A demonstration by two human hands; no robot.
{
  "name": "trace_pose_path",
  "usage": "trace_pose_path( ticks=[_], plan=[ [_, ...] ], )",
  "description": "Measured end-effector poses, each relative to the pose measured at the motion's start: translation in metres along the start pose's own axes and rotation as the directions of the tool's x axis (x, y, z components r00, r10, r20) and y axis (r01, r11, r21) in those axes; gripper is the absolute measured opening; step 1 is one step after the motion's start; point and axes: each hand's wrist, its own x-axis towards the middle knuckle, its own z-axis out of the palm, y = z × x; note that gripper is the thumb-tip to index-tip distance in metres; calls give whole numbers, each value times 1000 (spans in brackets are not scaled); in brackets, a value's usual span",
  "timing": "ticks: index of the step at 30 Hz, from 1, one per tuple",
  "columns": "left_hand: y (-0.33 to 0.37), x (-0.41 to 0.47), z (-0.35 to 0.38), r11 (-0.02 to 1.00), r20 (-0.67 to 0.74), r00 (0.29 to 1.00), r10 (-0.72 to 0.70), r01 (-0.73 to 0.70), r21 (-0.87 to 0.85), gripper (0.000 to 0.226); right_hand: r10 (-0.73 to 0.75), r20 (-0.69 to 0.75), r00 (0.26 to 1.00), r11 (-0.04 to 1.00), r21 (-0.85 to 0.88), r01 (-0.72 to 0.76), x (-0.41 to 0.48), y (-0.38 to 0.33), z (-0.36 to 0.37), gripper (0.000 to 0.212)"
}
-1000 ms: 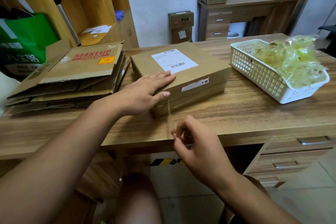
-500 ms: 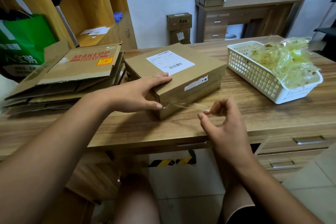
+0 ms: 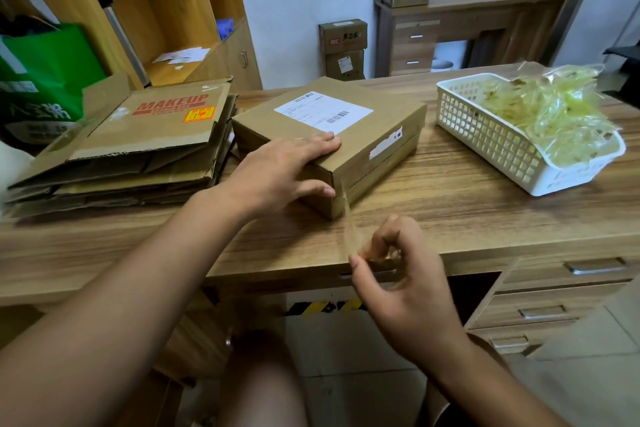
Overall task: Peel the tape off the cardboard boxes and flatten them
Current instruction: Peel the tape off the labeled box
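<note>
Two hands are in view, a left hand (image 3: pixel 277 173) and a right hand (image 3: pixel 401 284), with one taped cardboard box (image 3: pixel 363 135) and one strip of clear tape (image 3: pixel 351 229). The bench (image 3: pixel 450 211) carries one pile of flattened boxes (image 3: pixel 149 149), too layered to count, and one white basket (image 3: pixel 485 132). Two more boxes (image 3: pixel 343 36) are stacked by the wall.

Soft, even light fills the room, brightest on the pale back wall (image 3: pixel 294 10). Shadows on the wooden surface (image 3: pixel 467 211) are faint. Wide-angle distortion bends the edges; fine detail looks slightly soft.
</note>
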Motion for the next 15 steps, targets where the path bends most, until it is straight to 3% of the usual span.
trace_pose_path(
  ticks=[5,9,11,15],
  plan=[
    [3,4,9,998,-107,994,24,-18,58,79,-146,59,988,988,55,143,-4,-16,3,22],
    [10,11,14,989,-120,993,1,16,144,80,-320,165,933,947,94,308,-6,-33,9,23],
    [11,12,13,991,-83,996,-17,27,128,78,-291,156,944,956,89,280,-1,-30,7,18],
    [8,8,6,998,-17,1000,-18,19,67,66,-62,59,996,995,84,57,20,-8,-13,12]
  ],
)
